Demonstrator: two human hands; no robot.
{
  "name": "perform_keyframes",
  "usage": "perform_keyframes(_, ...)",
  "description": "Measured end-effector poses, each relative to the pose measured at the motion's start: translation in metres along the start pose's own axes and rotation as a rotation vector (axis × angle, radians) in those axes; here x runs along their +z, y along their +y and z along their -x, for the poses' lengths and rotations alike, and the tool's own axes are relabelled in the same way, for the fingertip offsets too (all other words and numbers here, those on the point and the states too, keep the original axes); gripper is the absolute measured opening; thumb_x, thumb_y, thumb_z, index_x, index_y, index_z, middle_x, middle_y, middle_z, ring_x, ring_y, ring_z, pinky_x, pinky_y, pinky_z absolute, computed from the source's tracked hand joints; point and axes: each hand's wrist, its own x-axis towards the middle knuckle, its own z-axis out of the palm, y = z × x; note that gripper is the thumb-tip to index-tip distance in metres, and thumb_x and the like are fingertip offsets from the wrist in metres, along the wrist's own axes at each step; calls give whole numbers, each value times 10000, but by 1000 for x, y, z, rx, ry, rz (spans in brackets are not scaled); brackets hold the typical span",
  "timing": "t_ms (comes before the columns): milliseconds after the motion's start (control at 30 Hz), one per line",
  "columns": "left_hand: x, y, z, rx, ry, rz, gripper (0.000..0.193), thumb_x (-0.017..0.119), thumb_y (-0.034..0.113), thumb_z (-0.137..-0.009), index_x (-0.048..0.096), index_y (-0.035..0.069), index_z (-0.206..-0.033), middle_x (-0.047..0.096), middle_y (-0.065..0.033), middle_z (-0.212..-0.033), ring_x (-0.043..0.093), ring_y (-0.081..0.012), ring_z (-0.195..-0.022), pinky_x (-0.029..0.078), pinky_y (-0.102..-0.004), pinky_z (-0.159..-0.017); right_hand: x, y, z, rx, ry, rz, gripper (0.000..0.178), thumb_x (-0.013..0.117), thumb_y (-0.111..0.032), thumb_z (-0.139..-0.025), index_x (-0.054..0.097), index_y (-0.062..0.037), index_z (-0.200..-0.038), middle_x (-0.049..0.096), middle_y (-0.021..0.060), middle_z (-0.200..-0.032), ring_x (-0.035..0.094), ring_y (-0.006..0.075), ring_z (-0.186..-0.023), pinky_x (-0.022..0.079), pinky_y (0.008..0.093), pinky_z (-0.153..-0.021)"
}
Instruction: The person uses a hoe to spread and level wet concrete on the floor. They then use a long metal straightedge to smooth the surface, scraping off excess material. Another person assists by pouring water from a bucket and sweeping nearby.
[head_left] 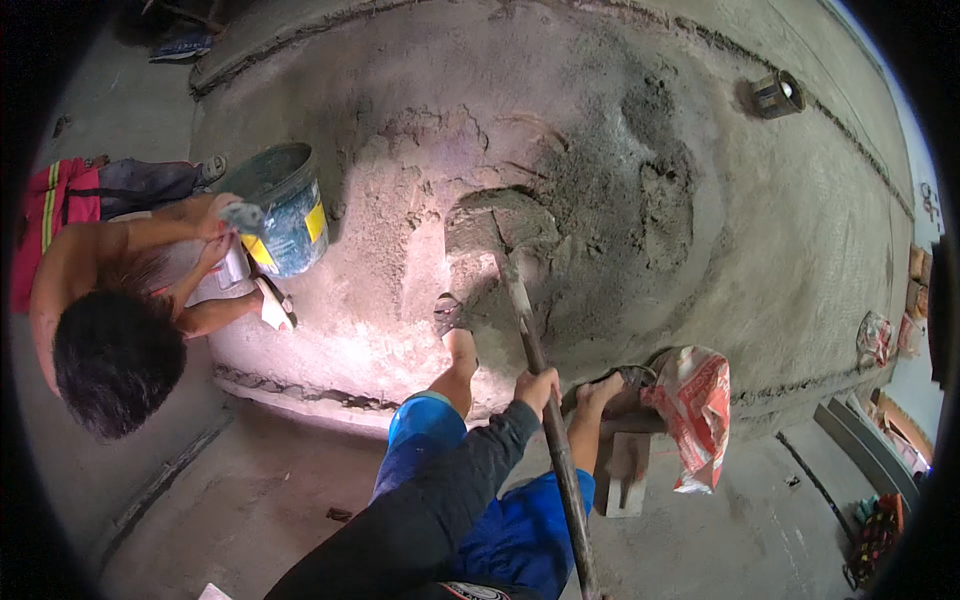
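My left hand [538, 390], at the end of a black sleeve, is wrapped round the long handle of a shovel [526, 325]. The handle runs from the lower edge up to a broad blade coated with wet grey mortar. This blade rests in a spread of mortar [610, 170] on the floor, beyond my feet. My right hand does not show; the handle's near end runs out of the picture at the bottom.
On the left a crouching person [110, 300] holds a grey-smeared tool beside a large bucket [280, 215]. A small bucket [775, 95] stands far right. Near my right foot are a red-and-white sack [692, 405] and a flat float [628, 475]. Planks [870, 450] lie at right.
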Motion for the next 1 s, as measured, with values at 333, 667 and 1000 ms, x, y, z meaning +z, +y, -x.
perform_keyframes(333,-46,-35,-15,86,14,-121,115,578,109,-714,491,46,-674,477,-63,-534,509,-178,-471,415,-303,-438,80,36,-26,-128,-211,-288,306,631,-256,-717,592,-80,-964,609,181,-758,594,328,-678,454,418,-572)
perform_keyframes(667,-34,-91,-5,-162,-314,146,201,563,231,-766,523,54,-678,501,-85,-559,514,-194,-544,430,-300,-507,95,104,-40,22,-15,75,374,634,-386,-676,634,-84,-896,630,169,-838,596,351,-788,484,418,-693)
perform_keyframes(1000,-68,-292,1,-490,8,-31,199,560,192,-745,511,49,-615,467,-74,-508,482,-213,-434,420,-336,-451,99,193,21,307,-317,86,368,631,-235,-663,606,-69,-992,626,194,-862,599,363,-813,474,431,-720)
